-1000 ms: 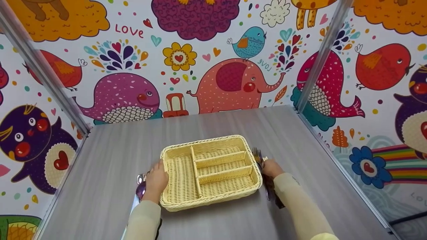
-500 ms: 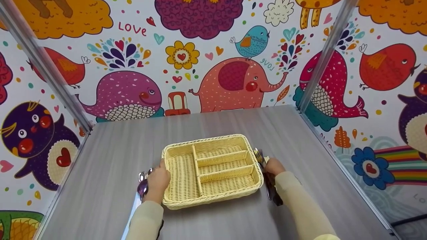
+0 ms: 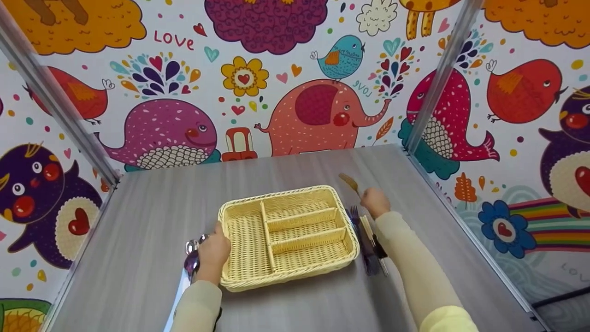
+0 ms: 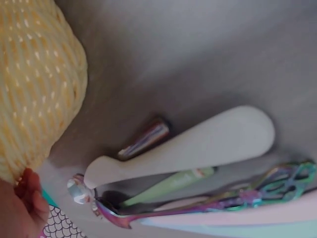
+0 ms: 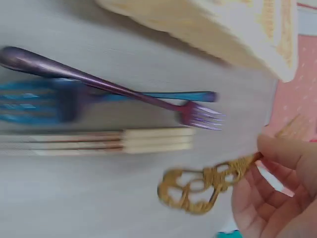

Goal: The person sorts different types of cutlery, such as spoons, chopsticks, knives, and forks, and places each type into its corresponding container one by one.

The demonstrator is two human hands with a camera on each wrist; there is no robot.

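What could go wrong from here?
The gold utensil might swivel or slip: the right hand pinches it partway along, with one end jutting free. Also, the purple fork lies close beside the basket; if the left hand, gripping the opposite side, shifts it, the fork could get knocked.

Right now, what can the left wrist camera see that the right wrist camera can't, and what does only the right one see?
Only the left wrist view shows the left hand at the basket, the white utensil, the green handle and the rainbow-coloured spoon.

Only the right wrist view shows the right hand pinching the golden utensil, the purple fork, the blue fork and the pale-ended sticks.

Both show part of the basket, the grey tabletop and some patterned wall.
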